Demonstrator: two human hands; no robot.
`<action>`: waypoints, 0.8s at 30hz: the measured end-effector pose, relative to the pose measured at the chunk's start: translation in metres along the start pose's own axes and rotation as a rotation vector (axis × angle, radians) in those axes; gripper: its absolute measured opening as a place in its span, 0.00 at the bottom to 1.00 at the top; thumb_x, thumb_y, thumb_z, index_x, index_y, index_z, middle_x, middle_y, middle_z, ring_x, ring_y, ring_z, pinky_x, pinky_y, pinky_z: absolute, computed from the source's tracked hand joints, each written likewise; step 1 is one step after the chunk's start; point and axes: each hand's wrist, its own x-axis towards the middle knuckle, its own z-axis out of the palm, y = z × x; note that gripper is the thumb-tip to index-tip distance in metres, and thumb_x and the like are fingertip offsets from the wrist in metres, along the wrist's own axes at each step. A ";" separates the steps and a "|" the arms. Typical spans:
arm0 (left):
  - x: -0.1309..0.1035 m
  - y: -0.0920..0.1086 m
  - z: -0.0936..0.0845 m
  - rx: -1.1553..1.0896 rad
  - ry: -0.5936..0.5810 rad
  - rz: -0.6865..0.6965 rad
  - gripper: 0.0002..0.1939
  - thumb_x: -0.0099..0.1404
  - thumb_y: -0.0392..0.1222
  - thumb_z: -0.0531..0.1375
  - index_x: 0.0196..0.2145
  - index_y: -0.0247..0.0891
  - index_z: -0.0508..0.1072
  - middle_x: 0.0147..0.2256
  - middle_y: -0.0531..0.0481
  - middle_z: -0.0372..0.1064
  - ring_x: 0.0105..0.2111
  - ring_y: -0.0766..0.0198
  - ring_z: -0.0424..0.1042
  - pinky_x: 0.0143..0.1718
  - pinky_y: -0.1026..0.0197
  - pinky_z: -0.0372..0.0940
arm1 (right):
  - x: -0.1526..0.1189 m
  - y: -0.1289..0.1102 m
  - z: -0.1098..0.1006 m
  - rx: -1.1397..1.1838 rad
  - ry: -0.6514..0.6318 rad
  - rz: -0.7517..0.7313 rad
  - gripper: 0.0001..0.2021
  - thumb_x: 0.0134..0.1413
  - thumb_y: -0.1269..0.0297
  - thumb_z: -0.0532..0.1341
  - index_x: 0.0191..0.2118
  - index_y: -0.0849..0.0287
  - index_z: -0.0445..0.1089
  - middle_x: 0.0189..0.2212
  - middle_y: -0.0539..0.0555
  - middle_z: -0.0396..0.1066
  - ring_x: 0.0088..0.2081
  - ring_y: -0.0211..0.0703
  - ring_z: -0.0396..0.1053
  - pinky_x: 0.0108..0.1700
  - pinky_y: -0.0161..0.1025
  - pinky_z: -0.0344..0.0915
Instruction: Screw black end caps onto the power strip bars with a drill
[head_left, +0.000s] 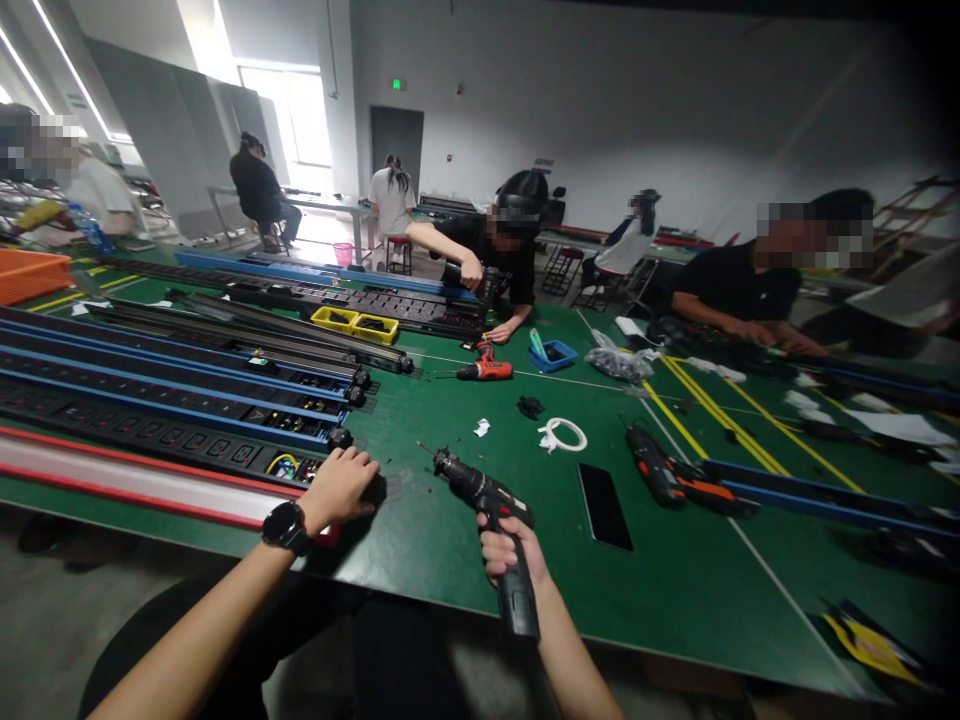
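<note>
My right hand (510,548) is wrapped round the handle of a black cordless drill (487,495). The drill's bit points left and slightly away from me, over the green table. Curled over the near end of a black power strip (187,440) is my left hand (341,490), with a watch at the wrist; its fingertips are partly hidden. Coloured wires (285,466) show in the strip's open end beside that hand. A red-edged strip with a pale face (150,475) lies along the near side, its end under my left hand.
Blue-edged strips (187,375) lie further back. A phone (605,507), a white cable coil (564,435), a red drill (484,368) and another black drill (656,465) rest on the green table (450,590). Yellow trays (356,324) stand beyond. A person (510,230) works across the table.
</note>
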 end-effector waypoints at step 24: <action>0.096 0.050 0.012 -0.189 0.143 -0.119 0.29 0.68 0.58 0.63 0.63 0.51 0.69 0.53 0.39 0.68 0.52 0.46 0.70 0.51 0.49 0.64 | -0.010 0.006 0.018 0.283 0.196 -0.168 0.15 0.58 0.62 0.68 0.47 0.61 0.67 0.19 0.37 0.57 0.18 0.26 0.57 0.24 0.24 0.60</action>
